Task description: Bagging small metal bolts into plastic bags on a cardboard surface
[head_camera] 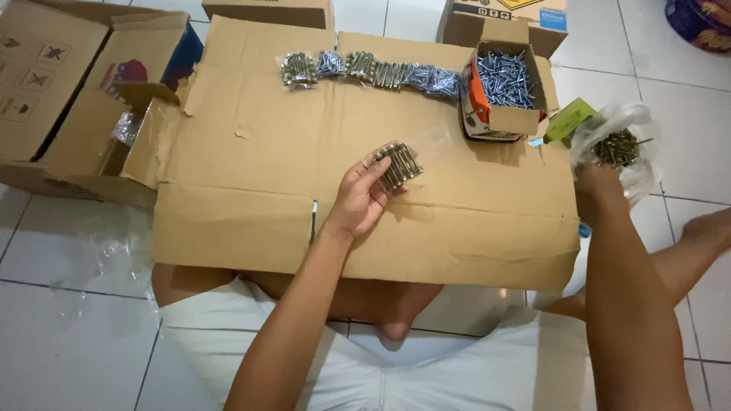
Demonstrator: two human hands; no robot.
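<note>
My left hand (359, 195) holds a small clear packet of brass-coloured screws (398, 164) over the flattened cardboard sheet (251, 175) on my lap. My right hand (599, 185) reaches to the right edge of the sheet and grips the clear plastic bag of loose dark screws (618, 146) from below. Along the far edge of the cardboard lies a row of filled screw packets (369, 70). A small open carton full of silvery screws (504, 79) stands at the far right of the sheet.
An open cardboard box (91, 106) with plastic inside lies at the left. Another box (509, 17) stands behind the screw carton. A green card (569, 119) lies by the bag. White floor tiles (68, 335) surround me; my bare foot (704, 224) is at the right.
</note>
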